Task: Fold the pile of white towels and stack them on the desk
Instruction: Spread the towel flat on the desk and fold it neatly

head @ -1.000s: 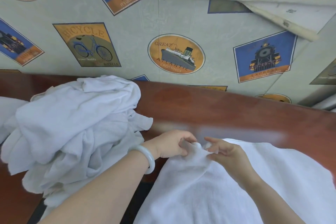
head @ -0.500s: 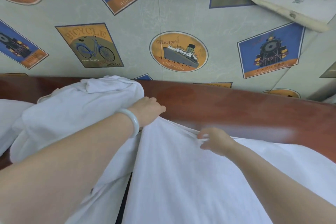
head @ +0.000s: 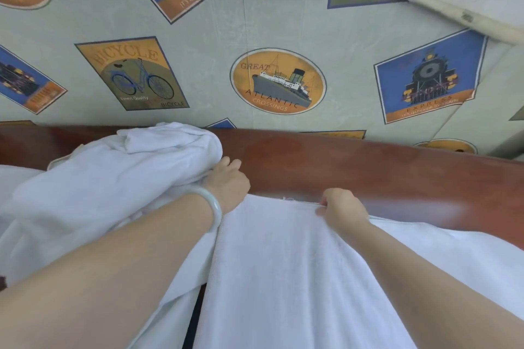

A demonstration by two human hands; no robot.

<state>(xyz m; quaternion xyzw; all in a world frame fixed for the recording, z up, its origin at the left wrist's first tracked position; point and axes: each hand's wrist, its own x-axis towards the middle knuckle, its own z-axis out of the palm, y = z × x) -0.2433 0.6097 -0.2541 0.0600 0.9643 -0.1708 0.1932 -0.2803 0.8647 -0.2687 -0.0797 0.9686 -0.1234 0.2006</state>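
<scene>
Both hands, the left hand (head: 226, 187) and the right hand (head: 341, 207), pinch the far edge of one towel (head: 283, 263) spread over the bench (head: 368, 173), and we judge folding barely begun: the rumpled pile (head: 113, 178) lies beside it, no folded stack in view.

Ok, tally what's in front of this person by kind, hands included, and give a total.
Hands: 2, left hand and right hand, each with a grip on the spread towel's far edge
Spread towel: 1
Towel pile: 1 heap; the towels in it cannot be counted
Bracelet: 1
Total: 5
</scene>
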